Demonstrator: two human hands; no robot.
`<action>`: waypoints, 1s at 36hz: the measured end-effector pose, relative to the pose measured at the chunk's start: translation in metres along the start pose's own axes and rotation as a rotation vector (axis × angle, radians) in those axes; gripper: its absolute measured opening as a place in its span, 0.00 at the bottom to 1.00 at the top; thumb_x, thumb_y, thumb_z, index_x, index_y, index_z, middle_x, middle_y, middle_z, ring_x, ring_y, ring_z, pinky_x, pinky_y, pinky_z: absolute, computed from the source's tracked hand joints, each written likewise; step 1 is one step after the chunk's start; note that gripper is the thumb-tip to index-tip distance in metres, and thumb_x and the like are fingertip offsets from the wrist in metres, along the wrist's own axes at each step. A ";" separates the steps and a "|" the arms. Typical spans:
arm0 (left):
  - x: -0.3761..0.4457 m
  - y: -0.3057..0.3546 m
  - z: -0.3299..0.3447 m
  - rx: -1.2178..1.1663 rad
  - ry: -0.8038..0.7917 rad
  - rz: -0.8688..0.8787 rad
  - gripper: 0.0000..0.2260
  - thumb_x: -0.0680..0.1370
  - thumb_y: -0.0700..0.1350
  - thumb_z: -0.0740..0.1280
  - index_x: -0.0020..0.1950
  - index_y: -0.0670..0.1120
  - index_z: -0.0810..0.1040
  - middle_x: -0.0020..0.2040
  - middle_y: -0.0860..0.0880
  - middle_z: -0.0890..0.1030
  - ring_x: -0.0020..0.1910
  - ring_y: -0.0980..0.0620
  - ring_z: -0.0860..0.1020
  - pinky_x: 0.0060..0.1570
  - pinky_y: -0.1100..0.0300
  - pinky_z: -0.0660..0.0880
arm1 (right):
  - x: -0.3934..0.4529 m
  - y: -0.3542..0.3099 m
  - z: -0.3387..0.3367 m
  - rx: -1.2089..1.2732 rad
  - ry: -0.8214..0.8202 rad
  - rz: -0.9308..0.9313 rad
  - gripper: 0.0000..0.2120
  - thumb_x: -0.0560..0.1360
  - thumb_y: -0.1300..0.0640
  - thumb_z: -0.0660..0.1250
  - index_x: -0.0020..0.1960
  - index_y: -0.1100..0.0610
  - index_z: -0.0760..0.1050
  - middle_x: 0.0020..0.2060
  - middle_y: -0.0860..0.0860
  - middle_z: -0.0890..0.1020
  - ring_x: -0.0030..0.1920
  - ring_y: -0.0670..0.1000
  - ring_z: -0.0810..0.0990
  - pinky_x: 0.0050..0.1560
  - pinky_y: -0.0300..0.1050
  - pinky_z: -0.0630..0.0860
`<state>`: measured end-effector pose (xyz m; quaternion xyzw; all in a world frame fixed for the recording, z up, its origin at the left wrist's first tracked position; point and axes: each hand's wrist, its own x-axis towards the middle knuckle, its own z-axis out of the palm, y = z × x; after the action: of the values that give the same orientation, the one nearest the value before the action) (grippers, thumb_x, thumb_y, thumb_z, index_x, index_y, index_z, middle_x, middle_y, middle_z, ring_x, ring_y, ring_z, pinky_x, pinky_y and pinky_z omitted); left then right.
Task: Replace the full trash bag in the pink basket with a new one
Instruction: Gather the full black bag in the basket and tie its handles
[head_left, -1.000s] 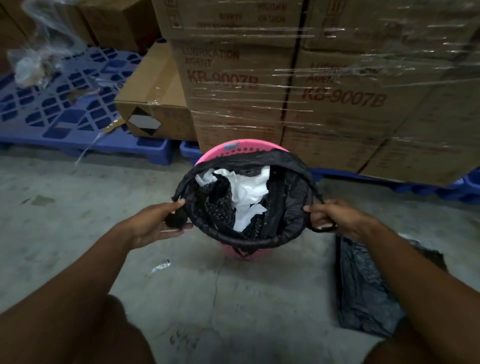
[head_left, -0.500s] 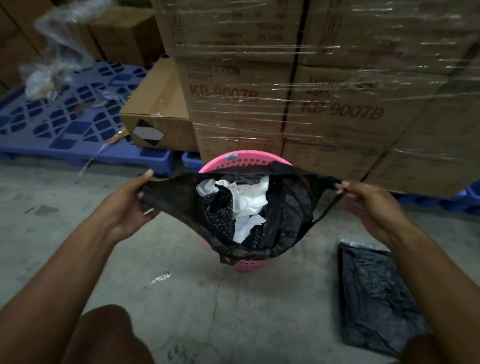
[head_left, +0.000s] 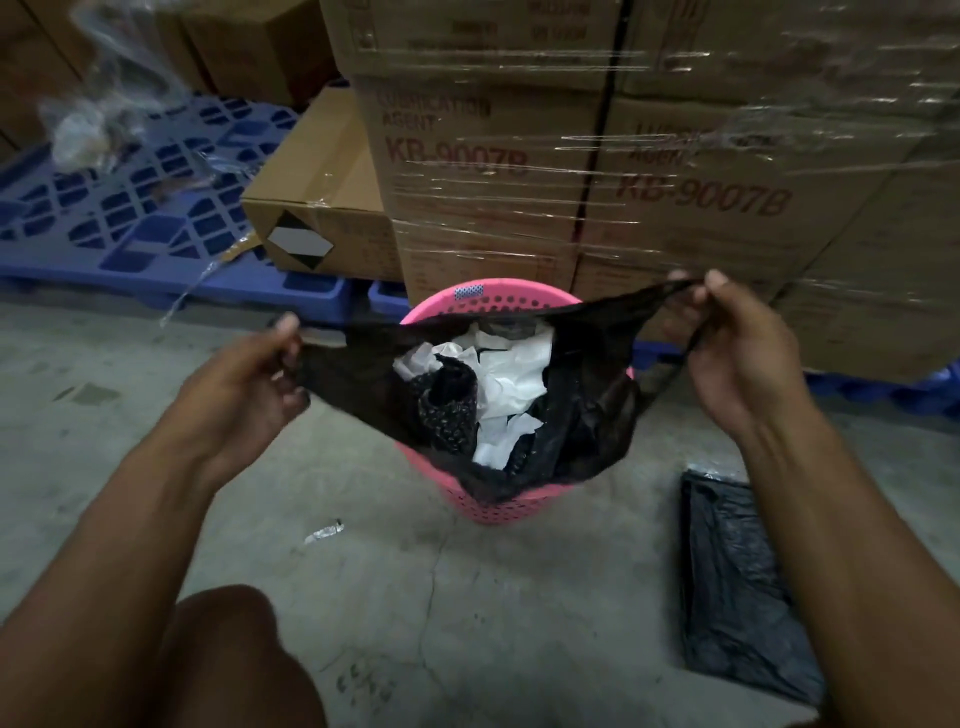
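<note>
Both grips apparently on bag (head_left: 587, 415).

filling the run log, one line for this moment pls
left hand: grips bag edge | right hand: grips bag edge | full trash bag: in pink basket

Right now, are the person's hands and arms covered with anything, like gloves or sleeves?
No. The left hand and the right hand are both bare, with no gloves. Both forearms are bare too, with no sleeves in view. I can see no rings, watch or bracelets, though the picture is dim.
</note>
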<state>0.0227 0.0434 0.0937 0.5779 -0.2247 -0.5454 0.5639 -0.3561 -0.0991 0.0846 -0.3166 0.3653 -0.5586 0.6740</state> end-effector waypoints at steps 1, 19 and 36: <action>0.007 0.000 0.000 -0.098 0.015 0.038 0.04 0.79 0.50 0.70 0.45 0.53 0.81 0.39 0.55 0.79 0.41 0.58 0.77 0.45 0.62 0.71 | 0.010 -0.003 0.004 0.062 0.034 -0.001 0.19 0.72 0.56 0.73 0.59 0.63 0.77 0.39 0.48 0.85 0.43 0.45 0.81 0.50 0.41 0.75; 0.078 -0.012 0.102 -0.042 -0.194 0.445 0.05 0.78 0.43 0.67 0.50 0.44 0.79 0.46 0.43 0.85 0.51 0.45 0.82 0.58 0.52 0.77 | 0.012 0.158 0.066 -0.957 -0.434 0.133 0.17 0.76 0.65 0.69 0.60 0.50 0.72 0.43 0.52 0.81 0.40 0.48 0.80 0.48 0.57 0.82; 0.105 -0.116 0.131 0.351 -0.264 -0.011 0.17 0.78 0.41 0.55 0.60 0.45 0.79 0.33 0.46 0.69 0.26 0.53 0.66 0.31 0.57 0.65 | 0.025 0.130 0.031 -0.834 -0.065 0.176 0.09 0.80 0.59 0.61 0.58 0.59 0.74 0.34 0.55 0.81 0.26 0.52 0.77 0.35 0.48 0.76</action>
<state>-0.1023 -0.0717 -0.0196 0.5923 -0.3848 -0.5719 0.4172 -0.2593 -0.1000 -0.0111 -0.5472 0.5642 -0.2932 0.5443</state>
